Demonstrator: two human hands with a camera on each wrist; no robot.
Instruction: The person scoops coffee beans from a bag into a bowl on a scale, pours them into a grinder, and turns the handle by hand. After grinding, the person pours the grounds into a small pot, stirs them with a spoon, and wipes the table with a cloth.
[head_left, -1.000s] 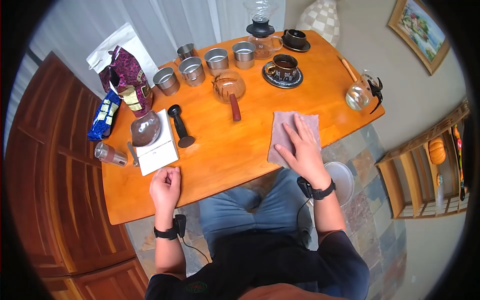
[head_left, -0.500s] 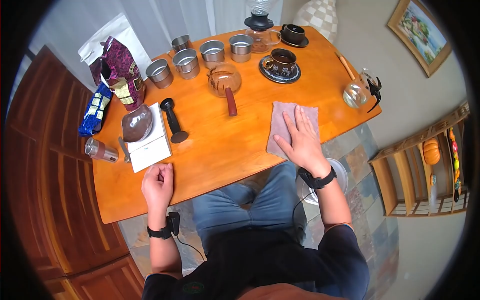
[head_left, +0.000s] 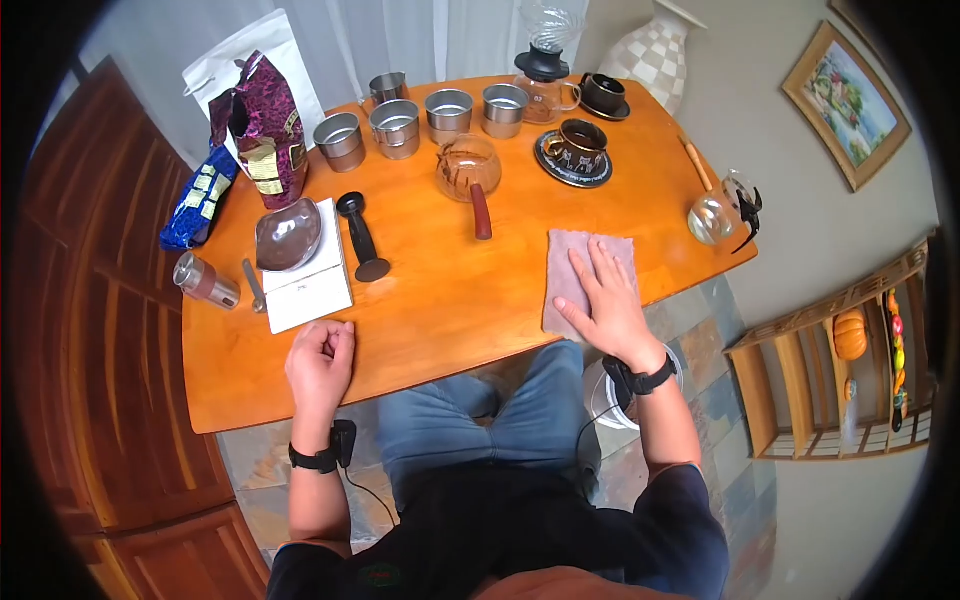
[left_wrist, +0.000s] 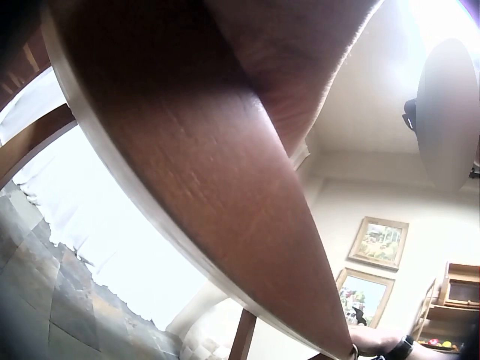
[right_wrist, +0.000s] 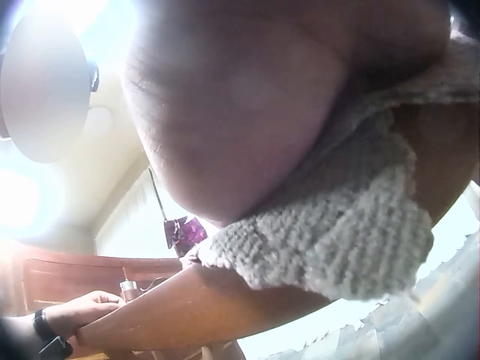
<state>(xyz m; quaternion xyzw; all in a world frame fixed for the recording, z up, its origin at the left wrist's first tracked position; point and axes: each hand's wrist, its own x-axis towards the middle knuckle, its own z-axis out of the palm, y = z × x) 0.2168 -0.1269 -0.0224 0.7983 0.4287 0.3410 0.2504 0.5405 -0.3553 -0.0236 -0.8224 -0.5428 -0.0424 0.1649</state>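
My right hand [head_left: 610, 310] lies with fingers spread and straight on a mauve cloth [head_left: 563, 270] at the table's near right edge. In the right wrist view the palm covers part of the knitted-looking cloth [right_wrist: 345, 232], whose corner sticks out past the hand. My left hand [head_left: 320, 365] rests at the near left edge of the wooden table [head_left: 440, 300], fingers loosely curled, holding nothing. Just beyond it lies a white scale [head_left: 305, 298] with a dark, glossy dish [head_left: 290, 235] on it. A black tamper-like tool [head_left: 362, 240] lies to the right of the scale.
A glass pot with a red handle [head_left: 481, 212] stands mid-table. Behind are several metal cups [head_left: 450, 118], a glass dripper on a server [head_left: 545, 95] and a cup of dark liquid [head_left: 583, 143]. A glass carafe [head_left: 712, 218] stands right; coffee bags [head_left: 262, 130] and a grinder [head_left: 205, 280], left.
The head view has shifted slightly. My right hand and the cloth have slid a little toward the table's near edge over the last half second. The left hand stays where it was.
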